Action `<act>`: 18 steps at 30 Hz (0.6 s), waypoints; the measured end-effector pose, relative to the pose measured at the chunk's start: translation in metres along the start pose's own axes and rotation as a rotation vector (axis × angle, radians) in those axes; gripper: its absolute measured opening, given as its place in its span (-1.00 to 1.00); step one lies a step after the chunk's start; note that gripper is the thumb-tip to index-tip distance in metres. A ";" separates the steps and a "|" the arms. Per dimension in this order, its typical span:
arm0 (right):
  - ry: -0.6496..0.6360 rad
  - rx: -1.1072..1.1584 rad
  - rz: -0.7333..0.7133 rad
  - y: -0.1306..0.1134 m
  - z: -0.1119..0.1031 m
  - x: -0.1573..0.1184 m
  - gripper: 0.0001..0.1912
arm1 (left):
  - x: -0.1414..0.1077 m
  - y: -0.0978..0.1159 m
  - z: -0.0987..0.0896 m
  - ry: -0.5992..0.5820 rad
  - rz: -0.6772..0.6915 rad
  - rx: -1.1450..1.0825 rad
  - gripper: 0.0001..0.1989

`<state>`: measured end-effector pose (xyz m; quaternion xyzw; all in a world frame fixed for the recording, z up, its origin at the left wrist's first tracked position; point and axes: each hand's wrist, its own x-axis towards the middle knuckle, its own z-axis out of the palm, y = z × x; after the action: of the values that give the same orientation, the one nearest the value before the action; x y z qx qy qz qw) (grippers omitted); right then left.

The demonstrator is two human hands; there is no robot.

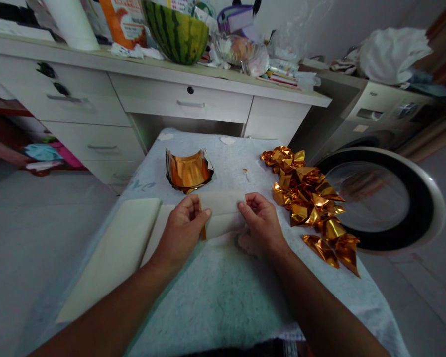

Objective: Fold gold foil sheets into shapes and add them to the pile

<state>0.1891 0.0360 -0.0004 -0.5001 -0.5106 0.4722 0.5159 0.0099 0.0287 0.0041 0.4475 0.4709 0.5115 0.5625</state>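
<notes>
Between my two hands is a sheet of gold foil paper [223, 213], its pale side facing up and a gold strip showing along its left edge. A crease runs across it. My left hand [184, 228] pinches the left edge between thumb and fingers. On the opposite edge, my right hand [262, 220] pinches the upper right corner. Just beyond the hands lies a curved stack of gold foil sheets [189, 171]. To the right is a heap of folded gold foil pieces [312, 191]. Pale flat sheets [111, 253] lie left of my left hand, partly under my forearm.
The cloth-covered table [208, 302] stands against a white drawer desk [186, 96]. On the desk are a cut watermelon [178, 34], an orange packet [124, 22] and plastic bags. A washing machine's open round door [429, 203] juts out beside the table's right edge.
</notes>
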 end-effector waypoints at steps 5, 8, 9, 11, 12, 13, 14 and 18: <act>0.057 -0.141 0.001 0.004 -0.002 0.002 -0.80 | 0.000 -0.003 -0.001 0.078 0.067 0.079 -0.62; 0.075 -0.256 -0.016 0.005 -0.004 0.003 -0.79 | 0.001 -0.005 -0.004 0.049 0.108 0.202 -0.80; 0.078 -0.269 -0.021 0.004 -0.005 0.003 -0.79 | 0.001 -0.005 -0.005 0.034 0.116 0.270 -0.86; 0.079 -0.285 -0.036 0.004 -0.005 0.003 -0.80 | 0.002 -0.007 -0.008 0.010 0.136 0.409 -0.88; 0.080 -0.296 -0.046 0.004 -0.005 0.003 -0.81 | 0.003 -0.008 -0.009 0.005 0.149 0.470 -0.86; 0.081 -0.309 -0.056 0.004 -0.005 0.003 -0.81 | 0.003 -0.008 -0.009 0.007 0.166 0.522 -0.85; 0.083 -0.322 -0.065 0.004 -0.006 0.003 -0.80 | 0.003 -0.008 -0.009 0.010 0.184 0.569 -0.84; 0.076 -0.367 -0.086 0.003 -0.008 0.002 -0.78 | 0.004 -0.007 -0.009 -0.005 0.251 0.760 -0.82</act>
<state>0.1975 0.0382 -0.0033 -0.5811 -0.5891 0.3295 0.4547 0.0022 0.0321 -0.0043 0.6789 0.5668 0.3645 0.2913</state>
